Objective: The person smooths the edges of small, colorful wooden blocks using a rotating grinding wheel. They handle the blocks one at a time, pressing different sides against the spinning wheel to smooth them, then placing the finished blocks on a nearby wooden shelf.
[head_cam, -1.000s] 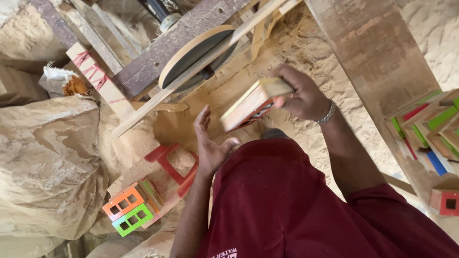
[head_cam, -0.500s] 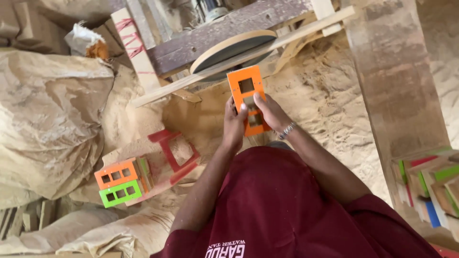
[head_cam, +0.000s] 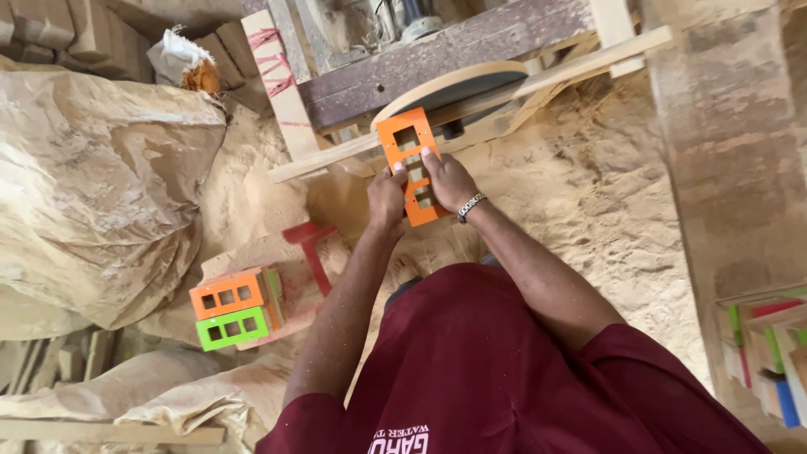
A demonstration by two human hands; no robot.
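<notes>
Arms reach forward, elbows bent, toward the far wooden bench [head_cam: 445, 59]. Left hand [head_cam: 387, 200] and right hand [head_cam: 450, 181] both clasp an orange rectangular frame [head_cam: 412, 164] with square cut-outs, held flat-faced just near the round sanding disc [head_cam: 458, 84]. Orange and green frames [head_cam: 231, 311] lie stacked on sawdust [head_cam: 588, 202], well left.

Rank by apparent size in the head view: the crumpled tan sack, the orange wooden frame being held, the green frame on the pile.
1. Crumpled tan sack, largest by far.
2. Orange wooden frame, gripped by left hand and right hand.
3. Green frame, slightly smaller; differing camera distance makes this unsure.
</notes>
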